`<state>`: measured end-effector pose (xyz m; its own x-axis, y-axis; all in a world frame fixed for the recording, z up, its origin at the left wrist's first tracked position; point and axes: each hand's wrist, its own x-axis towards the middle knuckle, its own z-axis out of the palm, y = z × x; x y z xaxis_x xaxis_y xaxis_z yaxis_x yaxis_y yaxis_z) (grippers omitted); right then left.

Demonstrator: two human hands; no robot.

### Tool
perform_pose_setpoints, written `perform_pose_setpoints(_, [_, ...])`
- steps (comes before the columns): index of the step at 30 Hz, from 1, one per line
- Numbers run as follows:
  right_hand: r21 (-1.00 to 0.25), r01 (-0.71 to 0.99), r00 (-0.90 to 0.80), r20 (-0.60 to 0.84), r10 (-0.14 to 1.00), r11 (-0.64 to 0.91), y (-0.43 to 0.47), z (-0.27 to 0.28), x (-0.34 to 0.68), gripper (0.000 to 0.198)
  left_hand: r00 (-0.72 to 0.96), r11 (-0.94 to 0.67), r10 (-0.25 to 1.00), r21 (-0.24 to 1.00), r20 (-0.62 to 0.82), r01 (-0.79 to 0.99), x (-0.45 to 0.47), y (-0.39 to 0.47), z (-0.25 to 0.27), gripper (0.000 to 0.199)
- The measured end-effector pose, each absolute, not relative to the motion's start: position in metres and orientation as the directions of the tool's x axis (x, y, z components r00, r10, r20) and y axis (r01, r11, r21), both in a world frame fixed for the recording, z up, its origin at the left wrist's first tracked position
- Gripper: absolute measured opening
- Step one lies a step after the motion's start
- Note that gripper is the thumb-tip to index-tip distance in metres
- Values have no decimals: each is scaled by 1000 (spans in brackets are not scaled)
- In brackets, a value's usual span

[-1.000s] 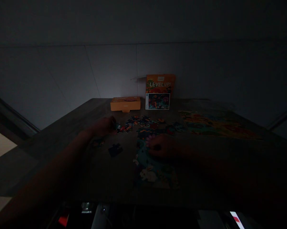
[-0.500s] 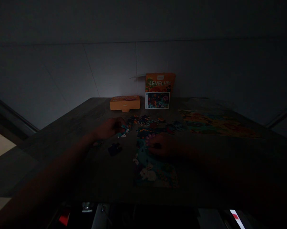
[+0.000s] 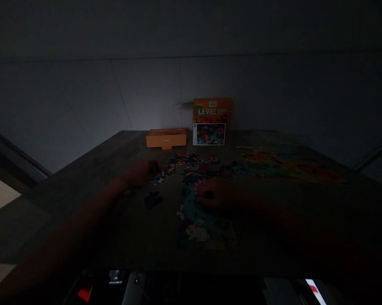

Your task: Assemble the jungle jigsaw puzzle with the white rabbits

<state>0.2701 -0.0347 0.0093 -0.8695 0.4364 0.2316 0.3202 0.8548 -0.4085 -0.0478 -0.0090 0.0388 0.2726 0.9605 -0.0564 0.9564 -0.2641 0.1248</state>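
The scene is very dark. My left hand [image 3: 143, 170] is closed at the fingertips on a jigsaw puzzle piece [image 3: 158, 178] with light blue and white on it, just left of the loose pieces. My right hand [image 3: 219, 193] rests with curled fingers on the partly joined puzzle [image 3: 197, 232], which shows a white rabbit and pink round shapes. Whatever lies under or between its fingers is hidden. A dark puzzle piece [image 3: 153, 199] lies apart, left of the joined part. Several loose puzzle pieces [image 3: 192, 160] spread beyond both hands.
An upright orange box [image 3: 213, 111] reading "LEVEL UP!" stands against the wall, with a picture card [image 3: 209, 134] in front. Left of it lies a flat orange box [image 3: 166, 138]. A second, yellow-orange puzzle [image 3: 289, 165] covers the table's right side.
My left hand has shifted a little left, drawing the light blue and white piece away from the loose pile. My right hand stays nearly in place on the puzzle.
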Motion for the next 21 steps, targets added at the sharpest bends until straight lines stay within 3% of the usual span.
perform_pose_setpoints(14, [-406,319,-866,242,437,856,-33,8,270,26,98,-99,994,9,55,995,-66,2,35,34])
perform_pose_setpoints(17, [-402,318,-866,247,436,859,-33,8,270,27,143,-140,983,-33,112,990,-63,2,31,37])
perform_pose_setpoints(21, [-395,326,-865,241,440,859,-33,9,270,26,296,-300,942,1,158,954,-47,1,25,55])
